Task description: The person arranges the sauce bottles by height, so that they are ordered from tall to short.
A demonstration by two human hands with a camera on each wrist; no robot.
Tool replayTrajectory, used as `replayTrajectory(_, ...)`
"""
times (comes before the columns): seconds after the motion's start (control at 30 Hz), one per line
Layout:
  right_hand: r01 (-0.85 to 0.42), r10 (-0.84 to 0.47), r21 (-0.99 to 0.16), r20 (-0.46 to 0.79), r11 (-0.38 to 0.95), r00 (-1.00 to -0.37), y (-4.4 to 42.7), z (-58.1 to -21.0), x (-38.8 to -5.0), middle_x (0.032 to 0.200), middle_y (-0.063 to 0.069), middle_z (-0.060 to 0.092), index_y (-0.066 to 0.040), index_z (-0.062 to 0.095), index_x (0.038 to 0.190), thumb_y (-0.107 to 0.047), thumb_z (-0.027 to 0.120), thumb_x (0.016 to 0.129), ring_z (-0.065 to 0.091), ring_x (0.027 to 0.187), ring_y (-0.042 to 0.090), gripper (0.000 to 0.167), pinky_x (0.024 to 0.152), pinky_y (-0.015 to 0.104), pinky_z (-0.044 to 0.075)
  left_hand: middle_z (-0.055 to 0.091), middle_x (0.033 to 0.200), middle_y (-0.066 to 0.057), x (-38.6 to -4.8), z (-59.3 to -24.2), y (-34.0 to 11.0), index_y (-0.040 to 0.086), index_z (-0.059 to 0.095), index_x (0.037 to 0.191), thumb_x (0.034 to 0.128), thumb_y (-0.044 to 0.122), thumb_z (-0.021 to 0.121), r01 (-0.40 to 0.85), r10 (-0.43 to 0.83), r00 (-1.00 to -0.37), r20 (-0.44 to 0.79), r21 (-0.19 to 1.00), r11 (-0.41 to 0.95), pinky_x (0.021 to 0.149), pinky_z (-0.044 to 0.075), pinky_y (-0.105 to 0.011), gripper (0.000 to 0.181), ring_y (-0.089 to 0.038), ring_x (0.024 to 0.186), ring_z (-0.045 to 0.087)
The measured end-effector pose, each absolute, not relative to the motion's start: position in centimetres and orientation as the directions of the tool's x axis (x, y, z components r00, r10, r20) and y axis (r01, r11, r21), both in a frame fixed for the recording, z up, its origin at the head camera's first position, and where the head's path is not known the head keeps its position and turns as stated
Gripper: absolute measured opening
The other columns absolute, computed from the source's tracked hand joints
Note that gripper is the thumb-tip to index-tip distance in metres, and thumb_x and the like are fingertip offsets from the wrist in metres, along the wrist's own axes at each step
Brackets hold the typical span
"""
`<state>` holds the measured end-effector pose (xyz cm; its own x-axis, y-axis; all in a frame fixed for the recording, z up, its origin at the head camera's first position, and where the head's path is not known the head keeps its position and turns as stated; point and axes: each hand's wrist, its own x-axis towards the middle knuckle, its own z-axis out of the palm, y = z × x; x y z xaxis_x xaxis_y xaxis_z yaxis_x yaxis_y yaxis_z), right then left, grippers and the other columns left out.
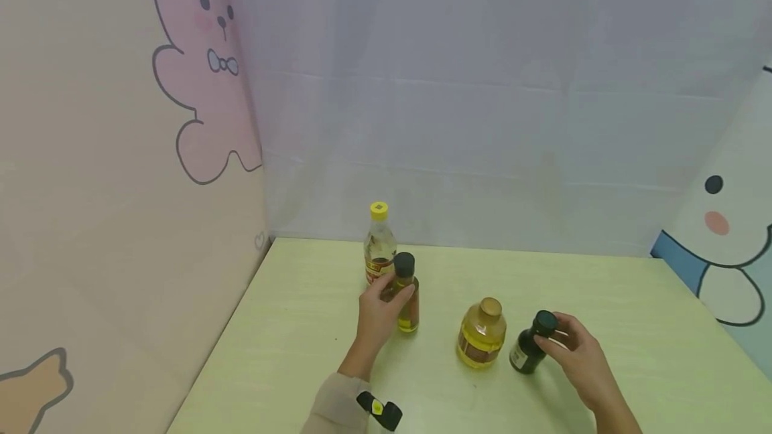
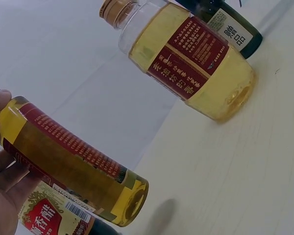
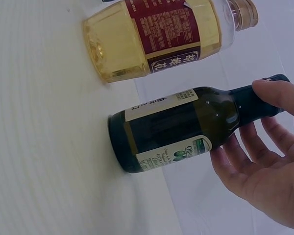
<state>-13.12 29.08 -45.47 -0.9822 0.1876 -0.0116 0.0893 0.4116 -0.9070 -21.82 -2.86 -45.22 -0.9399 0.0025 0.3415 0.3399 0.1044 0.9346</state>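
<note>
The left hand (image 1: 376, 317) grips the upper part of a dark-capped bottle of yellow oil (image 1: 409, 310), its red label showing in the left wrist view (image 2: 71, 156). By its neck, the right hand (image 1: 582, 360) holds a small dark green bottle (image 3: 171, 127) with a pale label; in the head view that bottle (image 1: 526, 352) leans slightly. Between the hands stands a rounder bottle of yellow oil (image 1: 481, 337) with a gold-brown cap, touched by neither hand. Whether the two held bottles touch the table, I cannot tell.
A yellow-capped bottle (image 1: 379, 246) stands just behind the left hand's bottle, partly hidden by it. The pale table (image 1: 289, 327) meets a light curtain (image 1: 458, 119) at the back and a printed cloth wall (image 1: 120, 220) on the left.
</note>
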Motion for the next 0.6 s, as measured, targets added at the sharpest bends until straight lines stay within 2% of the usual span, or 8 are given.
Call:
replayTrajectory(0.2, 0.070, 0.192, -0.910, 0.010, 0.409, -0.981, 29.0, -45.6, -13.0, 0.128, 0.019, 0.054, 0.005, 0.045, 0.131, -0.015, 0.072, 0.090, 0.048, 0.096, -0.014, 0.053, 0.080, 0.017, 0.046, 0.064, 0.117, -0.018, -23.1, -46.4, -2.1, -0.004, 0.064, 0.121, 0.0877, 0.012, 0.074, 0.364, -0.015, -0.930, 0.367, 0.926, 0.095, 0.088, 0.052, -0.042, 0.038, -0.032, 0.104, 0.063)
replayTrajectory(0.37, 0.058, 0.195, -0.911, 0.025, 0.409, -0.980, 29.0, -45.6, -13.0, 0.125, 0.017, 0.055, 0.005, 0.046, 0.130, -0.015, 0.072, 0.090, 0.049, 0.095, -0.013, 0.052, 0.080, 0.018, 0.046, 0.063, 0.118, -0.019, -23.5, -46.2, -1.6, -0.005, 0.064, 0.121, 0.0875, 0.013, 0.075, 0.380, 0.001, -0.925, 0.381, 0.923, 0.056, 0.090, 0.052, -0.042, 0.040, -0.033, 0.107, 0.062)
replayTrajectory(0.6, 0.065, 0.192, -0.912, 0.015, 0.406, -0.981, 29.0, -45.6, -13.0, 0.127, 0.018, 0.054, 0.004, 0.046, 0.131, -0.014, 0.072, 0.090, 0.048, 0.096, -0.014, 0.052, 0.080, 0.017, 0.046, 0.064, 0.119, -0.017, -24.1, -46.0, -1.0, 0.000, 0.064, 0.124, 0.0886, 0.020, 0.074, 0.336, 0.015, -0.942, 0.336, 0.938, 0.081, 0.091, 0.050, -0.045, 0.042, -0.033, 0.106, 0.063)
